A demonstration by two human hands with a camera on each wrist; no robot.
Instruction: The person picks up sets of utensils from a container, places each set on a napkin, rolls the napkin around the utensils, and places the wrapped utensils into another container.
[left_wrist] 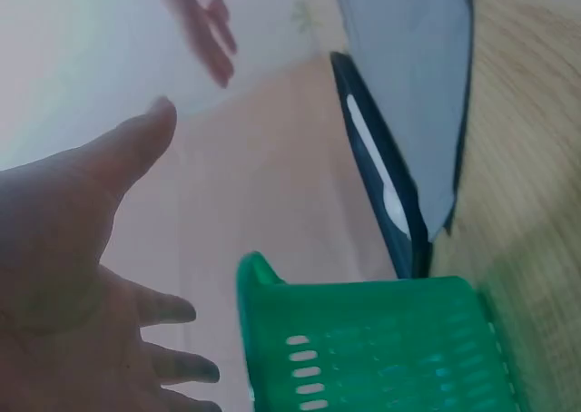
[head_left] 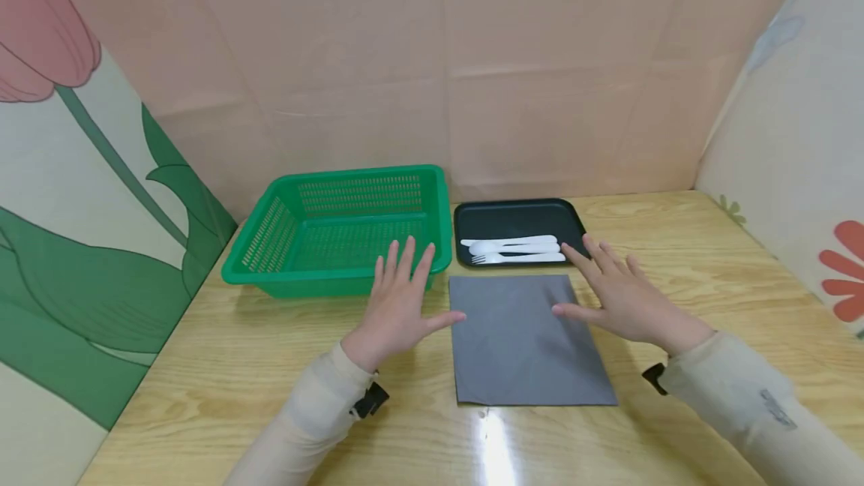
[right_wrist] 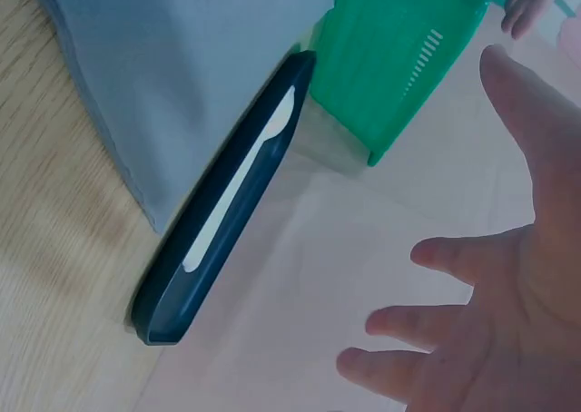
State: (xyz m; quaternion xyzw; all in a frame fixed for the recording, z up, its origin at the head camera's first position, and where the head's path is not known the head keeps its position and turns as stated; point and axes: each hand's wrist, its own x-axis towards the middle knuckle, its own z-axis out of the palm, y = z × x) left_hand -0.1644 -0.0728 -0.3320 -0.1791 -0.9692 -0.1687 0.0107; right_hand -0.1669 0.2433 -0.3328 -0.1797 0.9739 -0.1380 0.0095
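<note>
Both hands are held above the table with fingers spread and nothing in them. In the head view the left hand (head_left: pixel 394 313) is nearest the front rim of a green plastic basket (head_left: pixel 337 274), its fingertips overlapping that rim. The right hand (head_left: pixel 628 298) hovers by the right edge of a flat grey cloth (head_left: pixel 526 343). Behind the cloth lies a black tray (head_left: pixel 520 216). On the tray are a white plastic knife (head_left: pixel 533 240), a spoon (head_left: pixel 482 248) and a fork (head_left: pixel 520 258), side by side. The right fingertips overlap the tray's front right corner in this view.
The wooden table (head_left: pixel 270 381) runs up to a pink-draped wall (head_left: pixel 337 58) at the back. A flower-printed panel (head_left: pixel 135 171) borders it on the left, and another printed panel (head_left: pixel 796 171) on the right. The basket's perforated sides stand higher than the tray.
</note>
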